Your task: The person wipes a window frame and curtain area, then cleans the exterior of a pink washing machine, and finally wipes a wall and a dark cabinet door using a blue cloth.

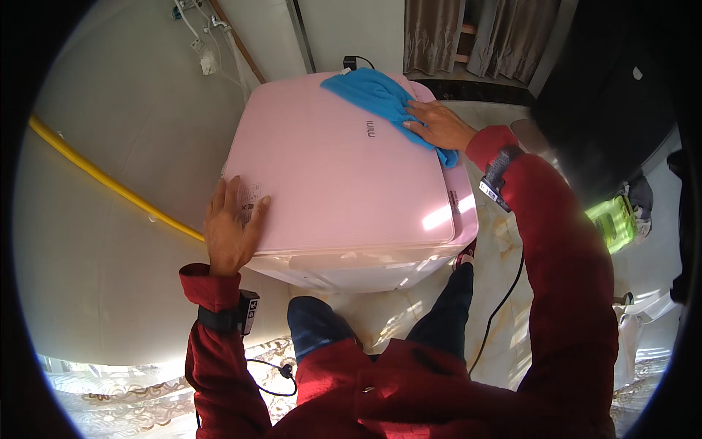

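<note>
A boxy appliance with a pink top and a white body [351, 276], which looks like a washing machine, stands before me. Its smooth pink lid [329, 181] is down and bears dark lettering. Bunched along the lid's far right edge is a blue cloth [370, 93], partly draped over the side. My right hand [440, 126] lies on this cloth, thumb and fingers holding it against the lid. At the near left corner, my left hand [233, 230] rests with fingers apart, partly covering a printed label [250, 193].
On the left wall runs a yellow hose or pipe [118, 180]; a tap [219, 23] is further back. Brown curtains [433, 38] hang behind. A black cord [496, 318] crosses the marbled floor [496, 219]. A bright green container [614, 222] is at right.
</note>
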The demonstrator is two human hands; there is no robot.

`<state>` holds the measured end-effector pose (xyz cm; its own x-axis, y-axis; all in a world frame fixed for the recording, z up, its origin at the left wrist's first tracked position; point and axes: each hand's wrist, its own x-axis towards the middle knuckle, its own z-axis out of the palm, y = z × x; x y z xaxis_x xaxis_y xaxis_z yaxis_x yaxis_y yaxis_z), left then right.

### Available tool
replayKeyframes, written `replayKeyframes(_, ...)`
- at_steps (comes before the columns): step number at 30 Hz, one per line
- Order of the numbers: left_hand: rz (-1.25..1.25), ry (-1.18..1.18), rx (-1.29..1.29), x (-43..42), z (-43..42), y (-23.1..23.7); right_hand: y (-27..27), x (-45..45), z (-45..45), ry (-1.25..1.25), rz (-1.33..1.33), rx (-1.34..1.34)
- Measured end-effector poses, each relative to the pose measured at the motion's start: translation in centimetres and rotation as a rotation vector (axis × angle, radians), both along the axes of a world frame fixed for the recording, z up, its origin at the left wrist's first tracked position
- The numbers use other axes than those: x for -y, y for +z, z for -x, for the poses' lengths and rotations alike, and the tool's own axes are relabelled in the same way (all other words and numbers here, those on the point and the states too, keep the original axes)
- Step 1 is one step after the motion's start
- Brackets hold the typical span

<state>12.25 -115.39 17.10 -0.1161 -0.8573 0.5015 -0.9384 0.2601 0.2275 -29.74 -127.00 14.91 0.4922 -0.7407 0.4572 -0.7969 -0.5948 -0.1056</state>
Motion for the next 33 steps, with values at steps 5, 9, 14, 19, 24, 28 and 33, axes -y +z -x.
replayKeyframes(5, -0.024, -0.022, -0.007, 0.4, -0.3, -0.1, -1.1, 5.3, 1.1, -0.173, 0.047, 0.034)
replayKeyframes(9, -0.038, -0.017, -0.024, 0.2, -0.2, 0.1, -2.0, 4.4, 2.0, -0.297, -0.099, -0.022)
replayKeyframes(14, -0.057, -0.006, -0.071, 0.6, -0.3, 0.1, -3.6, -1.2, 3.0, -0.143, 0.008, 0.056)
replayKeyframes(19, 0.06, -0.053, -0.028, 1.6, -1.1, -0.8, -4.9, -9.8, 2.4, 0.089, 0.618, -0.117)
replayKeyframes(24, 0.237, -0.097, 0.008, 1.3, -0.7, -1.0, -4.7, -19.4, -0.5, -0.098, 0.222, 0.102)
replayKeyframes(28, 0.328, -0.249, 0.026, -2.2, 2.8, -2.7, -5.3, -24.6, -3.5, -0.224, 0.198, 0.323)
replayKeyframes(33, 0.425, -0.381, 0.066, -6.7, 8.0, -6.2, -6.2, -26.8, -6.3, -0.309, 0.347, 0.244)
